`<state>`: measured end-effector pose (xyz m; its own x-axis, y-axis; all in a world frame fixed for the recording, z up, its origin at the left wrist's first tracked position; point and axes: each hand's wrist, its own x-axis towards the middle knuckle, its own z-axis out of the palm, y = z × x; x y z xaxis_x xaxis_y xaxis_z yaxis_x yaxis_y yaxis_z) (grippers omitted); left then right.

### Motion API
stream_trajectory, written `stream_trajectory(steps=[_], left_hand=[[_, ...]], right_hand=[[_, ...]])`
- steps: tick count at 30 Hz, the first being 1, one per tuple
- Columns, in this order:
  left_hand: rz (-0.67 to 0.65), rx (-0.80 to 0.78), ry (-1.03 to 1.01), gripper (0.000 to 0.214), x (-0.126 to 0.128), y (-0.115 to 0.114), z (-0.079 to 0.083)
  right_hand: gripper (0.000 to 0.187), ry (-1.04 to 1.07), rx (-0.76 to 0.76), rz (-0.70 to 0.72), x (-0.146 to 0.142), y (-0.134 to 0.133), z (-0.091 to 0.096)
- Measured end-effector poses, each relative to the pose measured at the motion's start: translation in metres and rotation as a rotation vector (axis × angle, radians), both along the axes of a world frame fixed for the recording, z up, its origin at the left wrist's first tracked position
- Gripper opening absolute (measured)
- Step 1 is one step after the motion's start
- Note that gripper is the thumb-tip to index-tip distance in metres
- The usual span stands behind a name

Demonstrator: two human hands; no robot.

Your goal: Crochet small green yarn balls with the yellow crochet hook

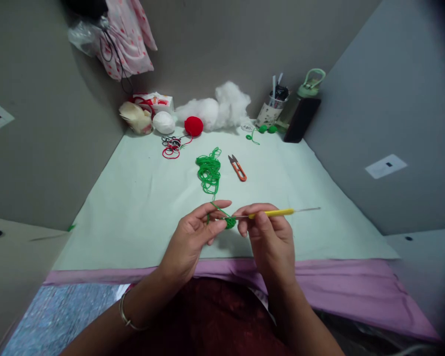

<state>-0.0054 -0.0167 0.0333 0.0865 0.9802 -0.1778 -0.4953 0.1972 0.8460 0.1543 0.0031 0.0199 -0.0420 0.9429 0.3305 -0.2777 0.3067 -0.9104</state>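
My left hand [195, 236] pinches a small green crochet piece [230, 222], with a strand of green yarn running over its forefinger. That strand leads up to a loose pile of green yarn [209, 170] on the pale green mat [141, 198]. My right hand [269, 235] is closed on a yellow-handled crochet hook [278, 213], whose tip points left into the green piece and whose metal end sticks out to the right. Both hands hover just above the mat's near edge.
Orange thread snips [238, 168] lie right of the yarn pile. At the back are a red yarn ball [194, 126], a white ball [163, 122], white stuffing [218, 109], a tangle of red and black thread [171, 146], a cup of tools [272, 106] and a green-lidded bottle [308, 89]. Grey walls close in both sides.
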Motion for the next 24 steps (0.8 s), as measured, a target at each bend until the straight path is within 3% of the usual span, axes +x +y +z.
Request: stream_trajectory(steps=[8,15,19,24], left_hand=[[0.024,0.009,0.006,0.032,-0.001,0.0,0.002],[0.039,0.087,0.164,0.033,-0.003,-0.001,-0.001],[0.082,0.122,0.263,0.031,-0.003,-0.002,0.0],[0.234,0.201,0.417,0.026,0.001,-0.003,0.002]], right_hand=[[0.02,0.042,-0.006,0.073,0.002,0.003,0.004],[0.019,-0.083,0.082,0.019,0.005,-0.003,0.008],[0.022,-0.254,0.243,-0.063,0.005,-0.01,0.009],[0.023,-0.586,0.544,-0.111,0.007,-0.016,0.009]])
